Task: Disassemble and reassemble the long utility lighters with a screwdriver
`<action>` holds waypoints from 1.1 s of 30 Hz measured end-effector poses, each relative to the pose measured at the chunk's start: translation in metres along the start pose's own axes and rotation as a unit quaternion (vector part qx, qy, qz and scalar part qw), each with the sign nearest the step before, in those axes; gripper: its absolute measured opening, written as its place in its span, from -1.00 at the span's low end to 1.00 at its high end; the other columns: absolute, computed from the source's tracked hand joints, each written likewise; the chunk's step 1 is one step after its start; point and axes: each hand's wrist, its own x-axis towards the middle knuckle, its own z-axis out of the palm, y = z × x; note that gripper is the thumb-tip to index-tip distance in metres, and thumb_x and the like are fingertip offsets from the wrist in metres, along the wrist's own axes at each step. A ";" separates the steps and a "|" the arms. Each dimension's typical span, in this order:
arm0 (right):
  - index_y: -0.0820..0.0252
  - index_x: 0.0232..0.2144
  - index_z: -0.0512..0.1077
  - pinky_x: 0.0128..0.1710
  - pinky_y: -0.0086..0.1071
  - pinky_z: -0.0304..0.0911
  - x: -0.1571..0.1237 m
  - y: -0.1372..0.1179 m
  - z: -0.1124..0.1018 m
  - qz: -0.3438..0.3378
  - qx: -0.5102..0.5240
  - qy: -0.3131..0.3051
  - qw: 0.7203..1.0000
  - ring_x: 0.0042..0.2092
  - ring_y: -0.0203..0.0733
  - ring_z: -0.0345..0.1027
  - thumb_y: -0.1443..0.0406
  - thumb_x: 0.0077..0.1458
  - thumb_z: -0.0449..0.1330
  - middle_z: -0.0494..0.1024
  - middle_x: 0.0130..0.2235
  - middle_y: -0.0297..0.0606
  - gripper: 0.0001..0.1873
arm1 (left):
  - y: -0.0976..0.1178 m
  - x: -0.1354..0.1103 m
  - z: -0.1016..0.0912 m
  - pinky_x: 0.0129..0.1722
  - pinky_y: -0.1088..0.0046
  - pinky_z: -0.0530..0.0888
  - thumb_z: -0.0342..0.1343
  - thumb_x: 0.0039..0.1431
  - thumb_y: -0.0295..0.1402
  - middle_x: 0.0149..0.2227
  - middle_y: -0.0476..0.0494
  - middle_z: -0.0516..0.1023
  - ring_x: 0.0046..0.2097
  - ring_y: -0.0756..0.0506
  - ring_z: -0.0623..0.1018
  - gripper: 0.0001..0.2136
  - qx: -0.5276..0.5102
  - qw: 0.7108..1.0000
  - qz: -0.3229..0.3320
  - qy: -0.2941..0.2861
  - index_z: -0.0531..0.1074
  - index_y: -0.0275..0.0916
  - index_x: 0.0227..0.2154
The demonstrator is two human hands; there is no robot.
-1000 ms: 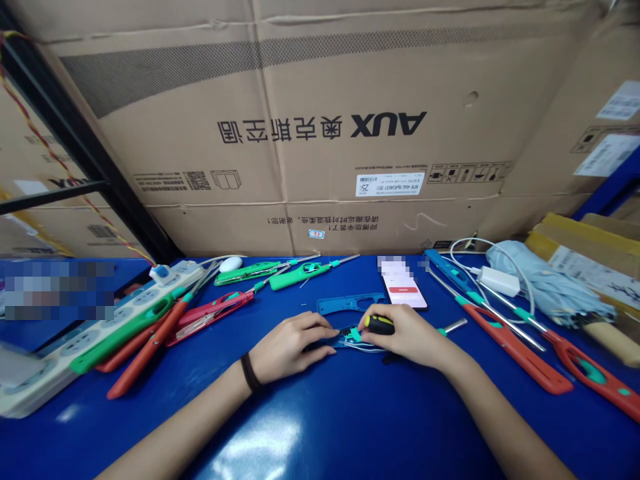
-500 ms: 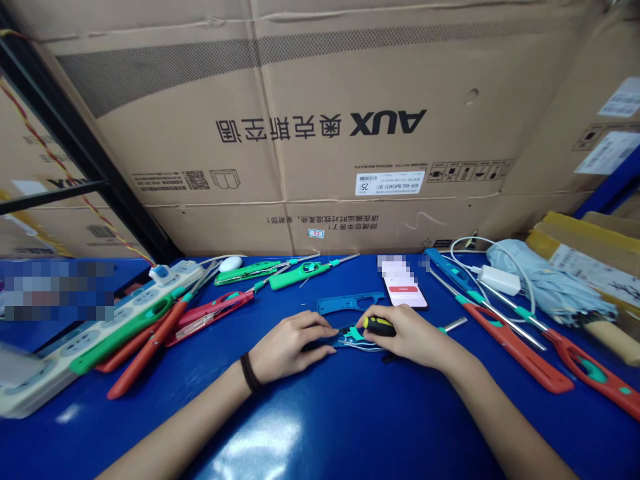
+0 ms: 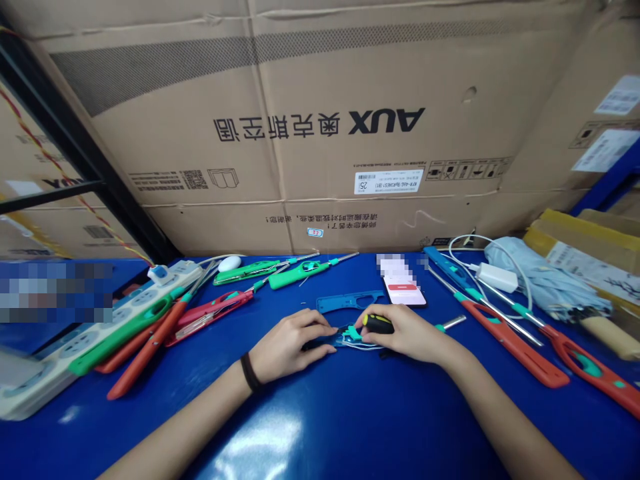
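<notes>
Lighter frame (image 3: 345, 341) lies flat on the blue table (image 3: 350, 427) between my two hands, a thin blue plastic piece with white wires (image 3: 367, 347) along it and a teal clip (image 3: 353, 332) on top. Almost nothing has shifted over the last second: the hands are in nearly the same place, and the screwdriver (image 3: 379, 324) has barely moved. Its tip sits near the clip, though I can't make out exactly where. My left hand (image 3: 290, 337) is curled closed, fingers pressing over the end of the frame. My right hand (image 3: 407, 333) is wrapped around the black-and-yellow handle. Just above lies a second blue frame (image 3: 347, 302), with a phone (image 3: 403, 293) beyond it. Green lighters (image 3: 300, 275) lie to the left, red ones (image 3: 515, 350) to the right.
</notes>
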 end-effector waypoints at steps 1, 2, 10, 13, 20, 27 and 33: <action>0.13 -0.25 0.44 -0.18 -0.33 0.26 0.000 0.000 0.000 -0.002 0.000 0.003 1.000 -0.22 -0.18 0.41 0.26 0.07 0.16 0.54 -0.26 -0.30 -0.84 | 0.000 0.000 0.000 -0.13 0.41 0.46 0.08 0.20 -0.27 -0.18 -0.16 0.50 -0.16 -0.08 0.50 -0.74 0.000 1.000 0.000 0.001 0.45 -0.21 -0.08; 0.13 -0.25 0.44 -0.18 -0.33 0.26 0.000 -0.001 0.000 -0.003 -0.001 0.009 1.000 -0.23 -0.19 0.41 0.27 0.07 0.16 0.54 -0.26 -0.30 -0.84 | 0.000 0.000 0.000 -0.13 0.41 0.46 0.08 0.20 -0.26 -0.18 -0.17 0.50 -0.16 -0.08 0.50 -0.74 0.000 1.000 -0.001 0.003 0.45 -0.21 -0.08; 0.11 -0.28 0.44 -0.23 -0.37 0.25 0.000 -0.004 0.001 -0.011 -0.031 0.030 0.999 -0.27 -0.20 0.43 0.29 0.08 0.15 0.55 -0.30 -0.34 -0.88 | -0.001 0.000 -0.001 -0.13 0.40 0.46 0.08 0.20 -0.27 -0.18 -0.17 0.49 -0.16 -0.09 0.50 -0.74 -0.003 1.000 -0.006 -0.001 0.46 -0.21 -0.09; 0.09 -0.28 0.44 -0.21 -0.38 0.24 -0.001 -0.006 0.002 -0.023 -0.055 0.039 0.997 -0.25 -0.20 0.43 0.32 0.08 0.14 0.56 -0.29 -0.35 -0.88 | -0.001 0.000 -0.001 -0.12 0.40 0.46 0.08 0.20 -0.27 -0.17 -0.16 0.49 -0.16 -0.09 0.49 -0.74 -0.004 1.000 -0.010 -0.004 0.45 -0.21 -0.08; 0.05 -0.28 0.42 -0.25 -0.42 0.22 -0.004 -0.010 0.003 -0.039 -0.091 0.051 0.994 -0.25 -0.21 0.43 0.42 0.04 0.10 0.56 -0.28 -0.38 -0.78 | 0.000 0.000 -0.002 -0.11 0.39 0.46 0.09 0.19 -0.27 -0.17 -0.16 0.49 -0.15 -0.09 0.49 -0.74 -0.011 1.000 -0.015 -0.005 0.45 -0.21 -0.08; 0.04 -0.29 0.41 -0.30 -0.46 0.21 -0.004 -0.009 0.005 -0.030 -0.111 0.047 0.992 -0.28 -0.22 0.42 0.48 -0.02 0.08 0.55 -0.26 -0.41 -0.72 | -0.002 -0.001 0.000 -0.11 0.39 0.46 0.10 0.18 -0.26 -0.16 -0.15 0.50 -0.14 -0.08 0.50 -0.73 -0.010 1.000 -0.018 0.002 0.46 -0.21 -0.09; 0.02 -0.27 0.41 -0.27 -0.45 0.20 -0.005 -0.008 0.004 -0.016 -0.109 0.026 0.994 -0.26 -0.23 0.42 0.47 -0.02 0.10 0.55 -0.28 -0.41 -0.72 | -0.002 -0.001 -0.001 -0.12 0.42 0.45 0.11 0.18 -0.26 -0.16 -0.15 0.51 -0.15 -0.07 0.50 -0.74 -0.010 1.000 -0.020 0.001 0.46 -0.22 -0.09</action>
